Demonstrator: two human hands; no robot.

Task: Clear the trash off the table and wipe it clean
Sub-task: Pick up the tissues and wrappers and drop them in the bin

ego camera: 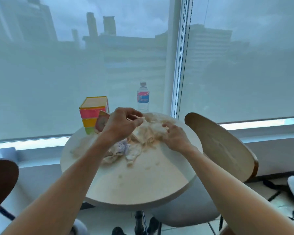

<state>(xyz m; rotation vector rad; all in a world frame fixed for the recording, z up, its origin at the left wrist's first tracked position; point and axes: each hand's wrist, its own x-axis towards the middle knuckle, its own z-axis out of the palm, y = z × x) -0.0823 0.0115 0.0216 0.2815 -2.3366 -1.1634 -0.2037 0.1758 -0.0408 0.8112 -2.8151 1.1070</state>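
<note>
A round pale table point(143, 180) carries a heap of crumpled white tissues and wrappers point(148, 131) across its far half. My left hand point(120, 123) hovers over the heap and pinches a corner of a tissue between thumb and fingers. My right hand point(175, 136) lies on the right side of the heap, fingers curled into the paper. More crumpled tissue point(124, 150), some bluish, lies below my left wrist. Small crumbs and smears point(149, 167) dot the near tabletop.
A tissue box point(93, 111) with pink, yellow and green bands stands at the table's far left, a small pink packet point(101, 122) leaning on it. A water bottle point(143, 97) stands at the far edge. Wooden chairs flank the table at right point(224, 146) and left point(2, 180).
</note>
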